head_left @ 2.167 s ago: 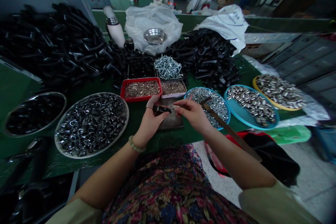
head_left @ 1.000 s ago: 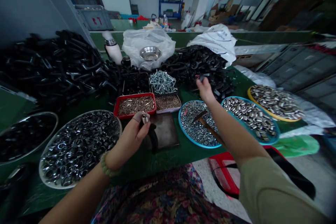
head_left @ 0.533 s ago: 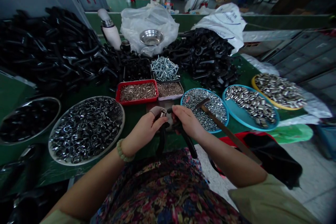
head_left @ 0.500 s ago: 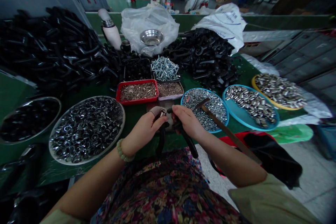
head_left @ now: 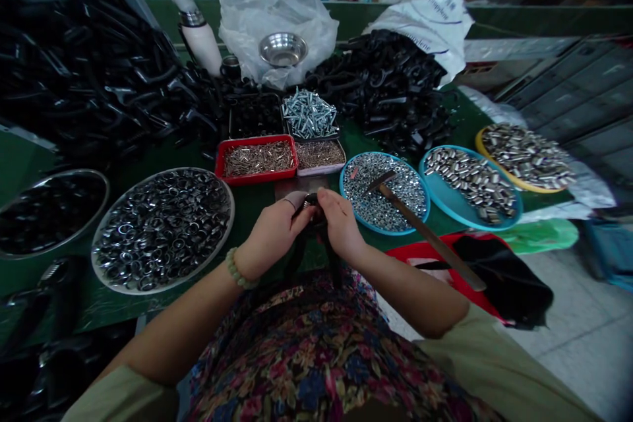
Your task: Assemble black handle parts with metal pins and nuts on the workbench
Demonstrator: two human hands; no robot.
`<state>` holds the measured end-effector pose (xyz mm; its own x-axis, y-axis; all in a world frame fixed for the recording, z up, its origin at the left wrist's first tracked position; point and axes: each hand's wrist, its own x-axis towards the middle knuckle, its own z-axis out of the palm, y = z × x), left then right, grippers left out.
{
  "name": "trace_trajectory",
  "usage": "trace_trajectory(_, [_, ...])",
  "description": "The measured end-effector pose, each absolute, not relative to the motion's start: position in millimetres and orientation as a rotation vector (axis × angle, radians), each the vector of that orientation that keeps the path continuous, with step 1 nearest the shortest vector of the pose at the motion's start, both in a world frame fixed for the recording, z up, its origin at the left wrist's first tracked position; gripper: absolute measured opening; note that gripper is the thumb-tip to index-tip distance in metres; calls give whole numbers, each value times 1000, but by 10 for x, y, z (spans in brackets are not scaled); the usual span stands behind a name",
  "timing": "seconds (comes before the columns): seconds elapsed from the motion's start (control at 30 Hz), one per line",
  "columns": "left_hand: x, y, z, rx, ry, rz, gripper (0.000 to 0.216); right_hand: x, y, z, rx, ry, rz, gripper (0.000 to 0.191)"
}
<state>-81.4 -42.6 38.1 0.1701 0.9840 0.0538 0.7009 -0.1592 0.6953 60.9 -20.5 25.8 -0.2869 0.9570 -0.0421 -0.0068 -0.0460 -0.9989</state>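
My left hand (head_left: pixel 277 231) is closed around a black handle-shaped part (head_left: pixel 295 256). At its upper end a small ribbed metal piece (head_left: pixel 307 204), like a spring, shows between thumb and fingers. My right hand (head_left: pixel 345 227) grips a second black handle-shaped part (head_left: pixel 334 265). The two hands meet in front of my body, and the tops of both parts come together between the fingertips. Fingers cover most of where they touch, so I cannot tell whether they are joined. Both lower ends hang down towards my floral apron (head_left: pixel 316 356).
A hammer (head_left: pixel 425 234) lies across a blue tray of small metal pieces (head_left: pixel 363 214). Left stands a round tray of black rings (head_left: pixel 165 231). Ahead are a red tray of pins (head_left: pixel 257 158), a box of bolts (head_left: pixel 310 112) and heaps of black parts (head_left: pixel 395 89).
My hands have drawn together, and the two black parts, apart before, now meet at their upper ends. The view has tipped slightly downward.
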Motion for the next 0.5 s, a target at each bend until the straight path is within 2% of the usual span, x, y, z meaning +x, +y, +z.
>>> trace_trajectory(0.13, [-1016,-487,420,1842,1556,764,30,565,55,164,-960,-1616,1511,52])
trace_trajectory(0.2, [-1159,-522,450,1837,1563,876,36,495,406,144,-879,-1878,1376,57])
trace_trajectory(0.23, [-1207,-536,447,1868,1604,931,38,431,608,140,-867,-2034,1226,56])
trace_trajectory(0.3, [-1220,-557,381,2017,1732,921,35,246,993,139,-966,-2405,772,41])
trace_trajectory(0.4, [-1049,-575,152,2342,1767,573,29,-89,1366,131,-1022,-2855,184,28])
trace_trajectory(0.5, [-888,-536,-41,2523,1585,295,30,-318,1472,101,-977,-3009,15,24])
